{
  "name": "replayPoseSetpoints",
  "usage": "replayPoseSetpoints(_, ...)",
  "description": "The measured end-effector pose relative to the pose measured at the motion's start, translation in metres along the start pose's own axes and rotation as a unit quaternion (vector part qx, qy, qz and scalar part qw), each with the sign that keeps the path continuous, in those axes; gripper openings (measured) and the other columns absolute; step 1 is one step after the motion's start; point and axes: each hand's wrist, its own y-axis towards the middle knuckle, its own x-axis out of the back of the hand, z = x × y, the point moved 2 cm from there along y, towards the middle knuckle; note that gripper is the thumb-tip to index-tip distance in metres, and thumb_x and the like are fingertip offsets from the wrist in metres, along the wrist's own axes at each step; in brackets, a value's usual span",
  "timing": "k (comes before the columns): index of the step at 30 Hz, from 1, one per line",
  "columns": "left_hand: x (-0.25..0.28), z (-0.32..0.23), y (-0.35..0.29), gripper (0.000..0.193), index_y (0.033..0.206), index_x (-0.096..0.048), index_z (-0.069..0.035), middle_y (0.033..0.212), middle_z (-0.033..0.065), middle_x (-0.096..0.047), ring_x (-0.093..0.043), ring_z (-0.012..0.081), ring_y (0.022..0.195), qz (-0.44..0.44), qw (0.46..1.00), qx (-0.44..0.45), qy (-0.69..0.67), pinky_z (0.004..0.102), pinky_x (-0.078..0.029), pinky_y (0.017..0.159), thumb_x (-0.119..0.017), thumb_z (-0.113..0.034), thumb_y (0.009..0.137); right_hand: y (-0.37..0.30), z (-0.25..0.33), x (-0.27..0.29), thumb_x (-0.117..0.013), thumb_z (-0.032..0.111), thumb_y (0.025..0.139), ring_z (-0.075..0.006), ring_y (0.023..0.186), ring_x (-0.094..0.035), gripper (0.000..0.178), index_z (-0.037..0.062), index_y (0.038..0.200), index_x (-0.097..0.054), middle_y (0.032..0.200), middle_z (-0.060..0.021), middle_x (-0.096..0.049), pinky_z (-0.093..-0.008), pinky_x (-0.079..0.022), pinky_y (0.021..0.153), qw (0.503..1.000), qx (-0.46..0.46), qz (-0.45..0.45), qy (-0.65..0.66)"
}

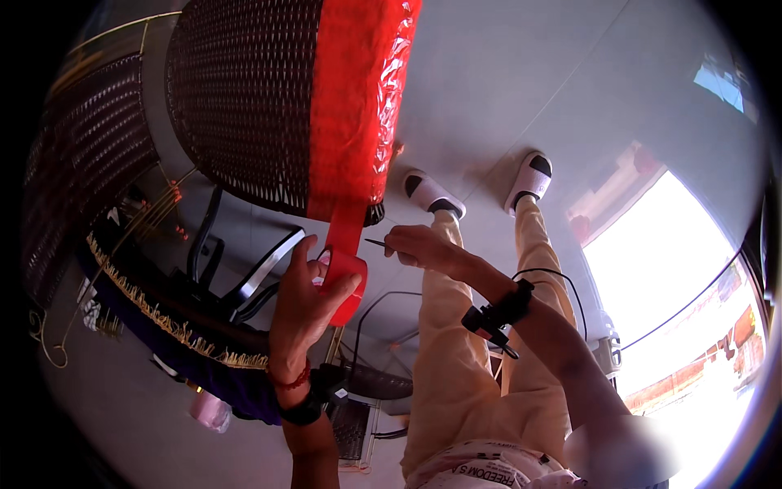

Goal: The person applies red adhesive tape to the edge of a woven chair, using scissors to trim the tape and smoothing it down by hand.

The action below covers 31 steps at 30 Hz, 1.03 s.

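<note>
Left hand point(305, 297) grips a red tape roll point(345, 281), its strip running up onto the red-wrapped dark wicker basket point(244, 98). Right hand point(419, 247) pinches a thin dark tool point(376, 242) just beside the roll. Basket contents not visible.

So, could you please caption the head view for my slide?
Left hand holds a red tape roll strung from a wrapped wicker basket; right hand brings a thin tool.
</note>
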Motion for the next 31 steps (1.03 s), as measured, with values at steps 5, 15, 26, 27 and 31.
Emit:
replayPoseSetpoints(5,0.004,-0.002,0.001,0.063,0.120,-0.038,0.008,0.086,0.0162,-0.063,-0.063,0.0187,0.077,0.031,0.999,0.028,-0.032,0.0279,-0.050,0.065,-0.068,-0.022,0.073,-0.002,0.023,-0.008,-0.044,0.030,0.089,-0.0048,0.052,-0.034,0.028,0.0052,0.083,-0.057,0.058,0.0034,-0.037,-0.0222,-0.027,0.046,0.999,-0.029,-0.004,-0.015)
replayPoseSetpoints(15,0.007,-0.005,0.004,0.053,0.112,-0.046,0.004,0.086,0.0140,-0.064,-0.063,0.0161,0.076,0.069,0.997,0.020,-0.043,0.0265,-0.050,0.065,-0.069,-0.023,0.073,0.015,0.023,-0.020,-0.052,0.025,0.089,-0.0041,0.054,-0.040,0.023,0.0031,0.087,-0.058,0.069,0.0012,-0.050,-0.0211,-0.029,0.044,0.999,0.001,0.003,0.053)
replayPoseSetpoints(26,0.008,0.005,0.007,0.066,0.123,-0.040,0.001,0.102,0.0157,-0.054,-0.062,0.0197,0.080,0.034,0.998,0.031,0.031,0.0282,-0.050,0.063,-0.070,-0.025,0.071,0.021,0.018,-0.022,-0.054,0.032,0.087,-0.0038,0.049,-0.036,0.028,0.0044,0.084,-0.058,0.057,0.0031,-0.042,-0.0209,-0.024,0.041,0.996,-0.080,-0.012,0.037)
replayPoseSetpoints(27,0.009,0.007,0.009,0.067,0.125,-0.038,-0.003,0.109,0.0155,-0.048,-0.061,0.0215,0.085,0.033,0.998,-0.021,0.052,0.0288,-0.051,0.063,-0.070,-0.025,0.071,0.021,0.018,-0.021,-0.054,0.033,0.087,-0.0038,0.048,-0.036,0.029,0.0047,0.084,-0.059,0.057,0.0032,-0.042,-0.0210,-0.024,0.040,0.995,-0.087,-0.012,0.039)
replayPoseSetpoints(31,0.010,0.003,0.009,0.064,0.129,-0.036,-0.010,0.121,0.0136,-0.039,-0.056,0.0247,0.100,0.088,0.995,-0.030,-0.025,0.0281,-0.052,0.070,-0.067,-0.022,0.075,0.020,0.018,-0.023,-0.056,0.044,0.082,-0.0051,0.047,-0.037,0.038,0.0062,0.084,-0.060,0.059,0.0017,-0.046,-0.0218,-0.027,0.039,0.991,-0.120,0.008,0.057)
